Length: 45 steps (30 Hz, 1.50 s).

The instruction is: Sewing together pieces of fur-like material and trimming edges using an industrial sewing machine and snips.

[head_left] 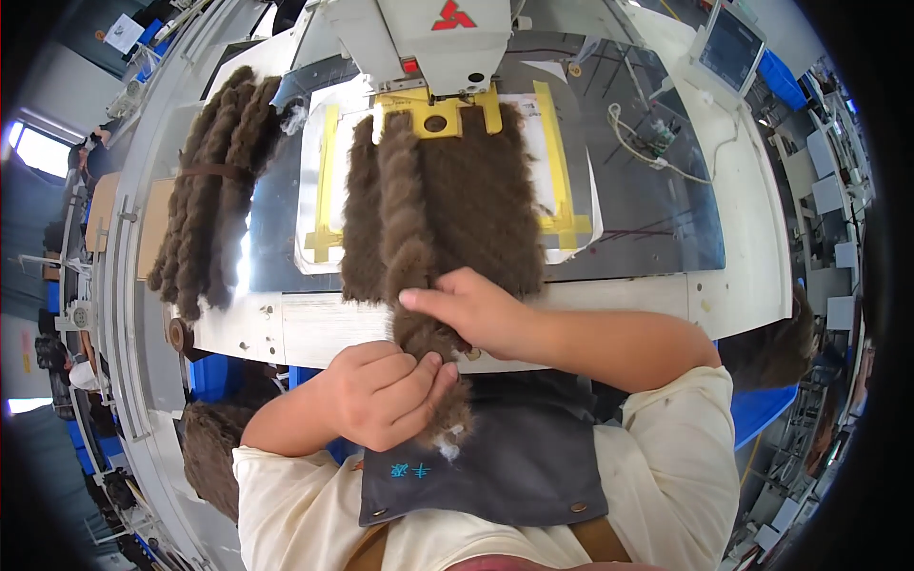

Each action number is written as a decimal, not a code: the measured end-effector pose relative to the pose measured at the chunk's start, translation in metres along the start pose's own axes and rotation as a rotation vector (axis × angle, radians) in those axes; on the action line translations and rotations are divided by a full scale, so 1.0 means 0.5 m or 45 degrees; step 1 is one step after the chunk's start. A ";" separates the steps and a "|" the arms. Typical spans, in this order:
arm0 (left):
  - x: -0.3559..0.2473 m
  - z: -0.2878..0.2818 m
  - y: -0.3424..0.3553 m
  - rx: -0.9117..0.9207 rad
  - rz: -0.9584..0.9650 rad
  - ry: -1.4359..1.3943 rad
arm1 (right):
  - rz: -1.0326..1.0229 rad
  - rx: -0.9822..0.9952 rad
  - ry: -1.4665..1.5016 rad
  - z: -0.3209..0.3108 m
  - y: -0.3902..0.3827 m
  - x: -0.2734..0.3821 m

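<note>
A long brown fluffy plush strip (407, 224) runs from under the sewing machine head down over the table edge toward me. My left hand (388, 392) pinches it near its lower end, where white stuffing (449, 445) pokes out. Higher up, my right hand (468, 309) wraps round the same strip, thumb on top. Beneath the strip lies a flat brown plush fabric piece (481, 205) on a white sheet with yellow tape (555, 157). A yellow plate (435, 122) under the machine head overlaps the far edge of the fabric.
A tied bundle of similar brown plush strips (211, 181) lies at the left of the table. The white machine head (443, 43) stands at the back. A control screen (728, 48) and a looped cable (657, 157) are on the right. Brown plush (214, 457) hangs at lower left.
</note>
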State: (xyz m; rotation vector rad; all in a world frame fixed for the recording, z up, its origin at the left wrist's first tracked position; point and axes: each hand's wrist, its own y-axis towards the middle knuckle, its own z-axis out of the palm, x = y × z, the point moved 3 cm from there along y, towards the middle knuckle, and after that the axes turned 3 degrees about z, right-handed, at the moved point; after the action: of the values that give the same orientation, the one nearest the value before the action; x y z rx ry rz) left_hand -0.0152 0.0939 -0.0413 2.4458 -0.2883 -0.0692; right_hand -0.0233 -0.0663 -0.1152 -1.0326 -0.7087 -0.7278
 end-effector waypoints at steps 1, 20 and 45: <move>-0.002 0.003 0.000 -0.004 -0.006 0.000 | 0.007 0.001 -0.004 0.000 -0.013 -0.007; -0.047 0.055 0.031 -0.055 0.203 -0.304 | 0.167 0.311 -0.088 -0.001 -0.141 -0.081; 0.256 0.125 0.077 -0.131 -0.796 -0.615 | -1.062 -0.670 -1.167 -0.183 -0.162 0.227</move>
State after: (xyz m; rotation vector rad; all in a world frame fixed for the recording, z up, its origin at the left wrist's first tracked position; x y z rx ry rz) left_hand 0.0945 -0.0023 -0.0625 2.2971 0.2798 -0.9236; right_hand -0.0085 -0.1995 -0.0156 -1.5839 -1.8763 -1.1942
